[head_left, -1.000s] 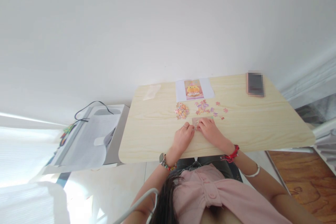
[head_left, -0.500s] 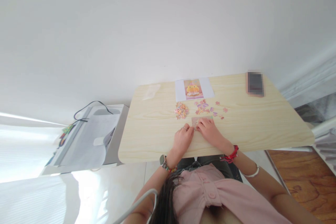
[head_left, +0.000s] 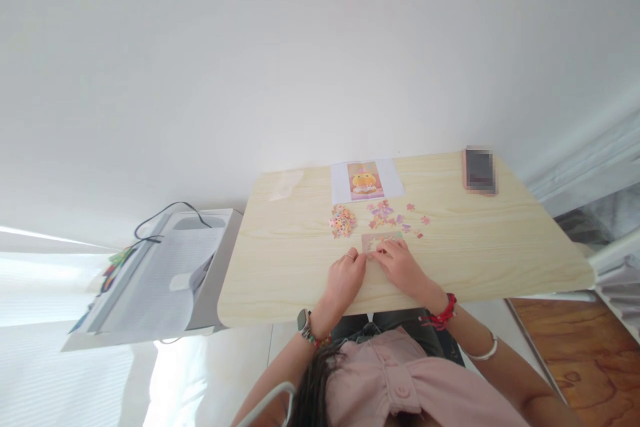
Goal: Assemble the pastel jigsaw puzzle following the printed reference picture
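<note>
A partly joined jigsaw puzzle (head_left: 369, 239) lies flat near the front of the table, with gaps in its middle. My left hand (head_left: 347, 276) rests at its lower left corner, fingers curled and the tips pinched on the edge. Over the lower right part, my right hand (head_left: 401, 268) has its fingers bent down and drawn together on the puzzle. Whatever is under those fingertips is hidden. Just beyond lie a dense heap of jigsaw pieces (head_left: 343, 221) on the left and a looser group of pink and purple pieces (head_left: 383, 212) on the right.
A paper sheet (head_left: 340, 180) with a yellow cartoon figure picture lies at the back of the table (head_left: 280, 260). A thin translucent sheet (head_left: 287, 185) is at back left, a blurred dark device (head_left: 480, 171) at back right. A white cabinet (head_left: 213, 293) with papers stands to the left.
The view has tilted slightly, so the table sits lower. My right hand's fingers have shifted a little on the puzzle, showing more of its top. My left hand keeps to the corner.
</note>
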Tool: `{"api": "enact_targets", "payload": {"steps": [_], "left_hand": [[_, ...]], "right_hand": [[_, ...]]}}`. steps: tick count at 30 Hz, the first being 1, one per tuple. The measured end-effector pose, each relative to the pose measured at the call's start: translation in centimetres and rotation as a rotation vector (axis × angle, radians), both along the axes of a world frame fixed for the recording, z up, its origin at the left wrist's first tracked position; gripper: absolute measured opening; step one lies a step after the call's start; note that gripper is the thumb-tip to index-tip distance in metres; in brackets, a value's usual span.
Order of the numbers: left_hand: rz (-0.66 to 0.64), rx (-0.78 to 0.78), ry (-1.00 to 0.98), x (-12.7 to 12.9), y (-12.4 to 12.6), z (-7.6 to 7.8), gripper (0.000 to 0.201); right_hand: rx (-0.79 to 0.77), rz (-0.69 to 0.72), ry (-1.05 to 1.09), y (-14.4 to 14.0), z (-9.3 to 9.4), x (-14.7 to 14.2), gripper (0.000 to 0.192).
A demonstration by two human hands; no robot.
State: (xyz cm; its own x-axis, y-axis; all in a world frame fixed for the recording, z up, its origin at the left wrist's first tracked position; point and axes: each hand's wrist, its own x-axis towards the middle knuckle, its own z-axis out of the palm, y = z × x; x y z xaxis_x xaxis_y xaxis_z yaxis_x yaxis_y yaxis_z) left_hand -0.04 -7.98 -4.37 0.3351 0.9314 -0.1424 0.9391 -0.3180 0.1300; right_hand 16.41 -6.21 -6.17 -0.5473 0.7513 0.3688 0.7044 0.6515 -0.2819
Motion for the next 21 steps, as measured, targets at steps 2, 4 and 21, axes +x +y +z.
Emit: {"api": "enact_targets", "payload": {"steps": [2,4,21], "left_hand": [[0.017,0.002,-0.019,0.0,0.2,0.4,0.027],[0.032,0.022,-0.051,0.0,0.3,0.8,0.029],[0.091,0.058,-0.142,0.1,4.0,1.7,0.029]], "right_hand": [[-0.002,-0.044,0.086,0.3,-0.1,0.9,0.029],[-0.007,-0.107,0.137,0.8,-0.3,2.3,0.027],[-0.176,-0.116,0.001,10.4,1.0,5.8,0.018]]}}
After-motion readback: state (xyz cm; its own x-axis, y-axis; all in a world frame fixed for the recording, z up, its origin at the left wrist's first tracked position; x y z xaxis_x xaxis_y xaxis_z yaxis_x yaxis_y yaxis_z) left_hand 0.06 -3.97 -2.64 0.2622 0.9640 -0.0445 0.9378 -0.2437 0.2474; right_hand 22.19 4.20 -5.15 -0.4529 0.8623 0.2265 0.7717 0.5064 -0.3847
